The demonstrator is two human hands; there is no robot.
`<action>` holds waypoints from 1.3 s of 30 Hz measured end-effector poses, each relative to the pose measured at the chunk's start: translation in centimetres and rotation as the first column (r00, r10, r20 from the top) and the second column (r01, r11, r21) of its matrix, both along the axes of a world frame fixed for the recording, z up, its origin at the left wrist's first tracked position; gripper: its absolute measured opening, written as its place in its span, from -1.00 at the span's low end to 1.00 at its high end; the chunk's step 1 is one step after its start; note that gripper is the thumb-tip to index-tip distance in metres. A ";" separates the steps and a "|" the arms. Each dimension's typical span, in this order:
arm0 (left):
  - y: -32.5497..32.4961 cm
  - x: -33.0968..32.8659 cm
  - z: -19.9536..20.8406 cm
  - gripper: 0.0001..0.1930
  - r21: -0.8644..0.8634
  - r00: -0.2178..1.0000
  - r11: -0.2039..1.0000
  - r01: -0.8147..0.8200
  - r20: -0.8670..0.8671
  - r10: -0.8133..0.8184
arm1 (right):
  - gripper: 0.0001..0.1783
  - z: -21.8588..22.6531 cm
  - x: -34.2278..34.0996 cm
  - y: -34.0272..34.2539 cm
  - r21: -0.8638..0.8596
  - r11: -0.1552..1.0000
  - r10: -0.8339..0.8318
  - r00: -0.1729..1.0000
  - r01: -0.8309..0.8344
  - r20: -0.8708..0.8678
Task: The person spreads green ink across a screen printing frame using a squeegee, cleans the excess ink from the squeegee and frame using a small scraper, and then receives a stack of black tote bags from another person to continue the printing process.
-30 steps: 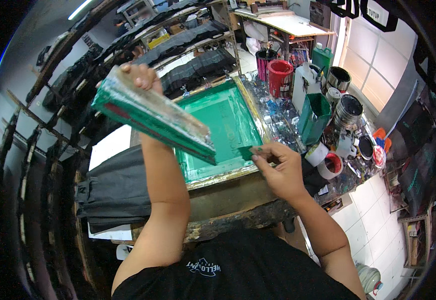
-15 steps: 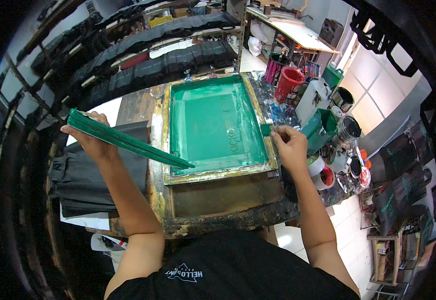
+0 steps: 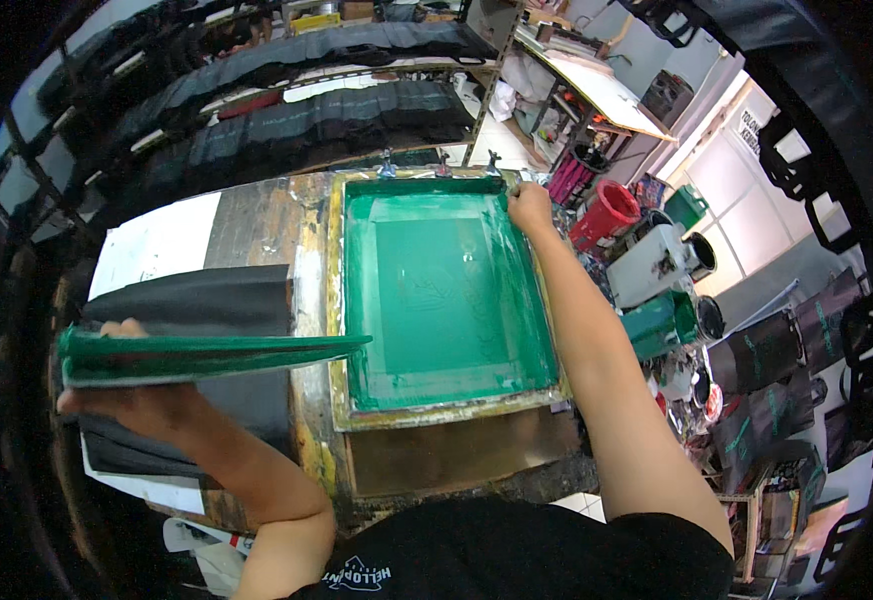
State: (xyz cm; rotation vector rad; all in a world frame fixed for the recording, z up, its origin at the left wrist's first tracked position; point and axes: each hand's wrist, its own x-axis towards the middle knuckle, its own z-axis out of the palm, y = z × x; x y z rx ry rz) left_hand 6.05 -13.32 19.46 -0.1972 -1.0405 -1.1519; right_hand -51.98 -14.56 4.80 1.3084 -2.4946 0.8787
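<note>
My left hand (image 3: pixel 152 408) is closed round a long squeegee (image 3: pixel 207 357) smeared with green ink. It is raised above the left of the table, its far end over the left edge of a screen-printing frame (image 3: pixel 338 300). Green ink coats the mesh (image 3: pixel 437 300) inside that frame. My right arm stretches along the frame's right side. At the far right corner my right hand (image 3: pixel 531 208) is closed, fingers pinched together at the rim; what they hold, if anything, is hidden. Below the squeegee lies folded black fabric (image 3: pixel 192 295).
Hinge clamps (image 3: pixel 444 166) stand behind the frame. To the right are a red bucket (image 3: pixel 605 212), a white jug (image 3: pixel 649 265), a green container (image 3: pixel 657 322) and several ink cans. Racks of black fabric pieces (image 3: pixel 357 115) stretch across the back left. A white sheet (image 3: pixel 157 240) lies far left.
My right hand has moved away from me, from the frame's right side to its far corner. My left hand has lowered and shifted left, bringing the squeegee nearly level.
</note>
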 end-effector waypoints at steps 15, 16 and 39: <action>-0.2 2.6 -4.6 -0.22 0.452 0.880 0.806 -0.383 -0.086 0.466 | -0.73 -3.0 1.9 -9.4 0.220 0.931 -0.292 0.956 0.290 -0.023; -1.0 3.5 -5.5 -0.22 0.282 0.968 0.947 -0.157 -0.146 0.204 | -0.73 -3.7 0.9 -9.5 0.223 0.933 -0.281 0.959 0.281 -0.034; -1.6 1.8 -3.4 0.06 0.703 0.471 0.151 -0.695 0.286 0.835 | -0.81 -5.6 18.2 -19.5 0.079 0.991 -0.117 0.987 0.109 0.110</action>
